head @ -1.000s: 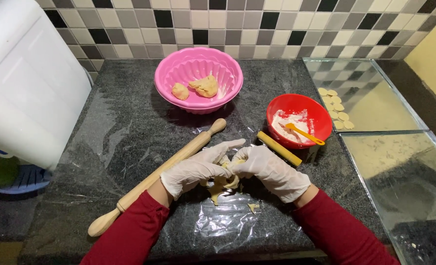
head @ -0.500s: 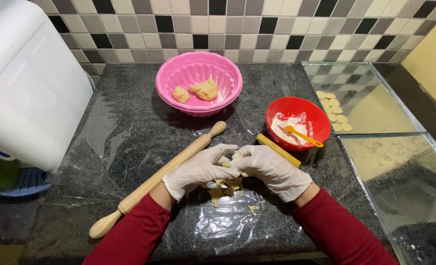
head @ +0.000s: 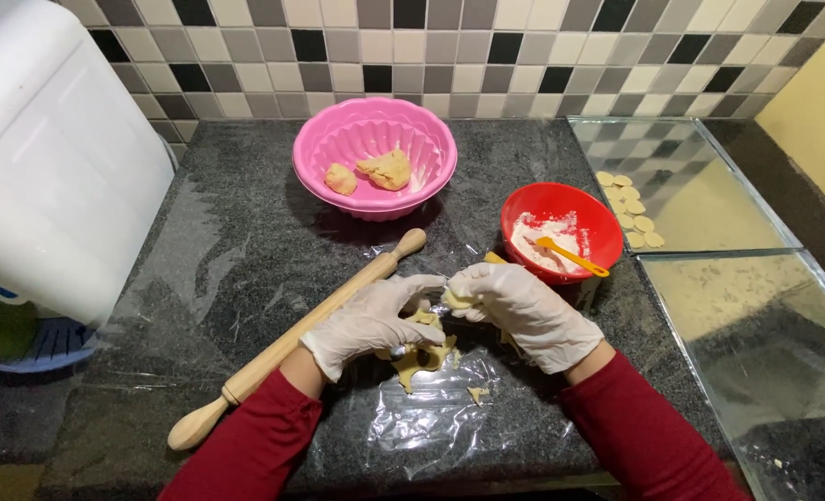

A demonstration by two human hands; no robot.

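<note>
Both hands wear white gloves over red sleeves. My left hand [head: 371, 323] and my right hand [head: 520, 311] meet over a small pale dough piece [head: 456, 299], pinched between the fingertips of both. Under the hands lies a thin sheet of rolled dough scraps [head: 420, 357] with round holes, on clear plastic film [head: 440, 422] spread over the dark granite counter [head: 218, 250]. A wooden rolling pin [head: 283, 345] lies diagonally just left of my left hand.
A pink ribbed bowl [head: 315, 153] with two dough lumps stands at the back. A red bowl [head: 575, 209] holds flour and a yellow spoon [head: 572, 256]. Small dough rounds [head: 631, 209] lie on a glass tray at right. A large white container [head: 41, 158] stands at left.
Both hands have lifted slightly off the dough sheet and now hold a small dough piece together between their fingertips. Nothing else has moved.
</note>
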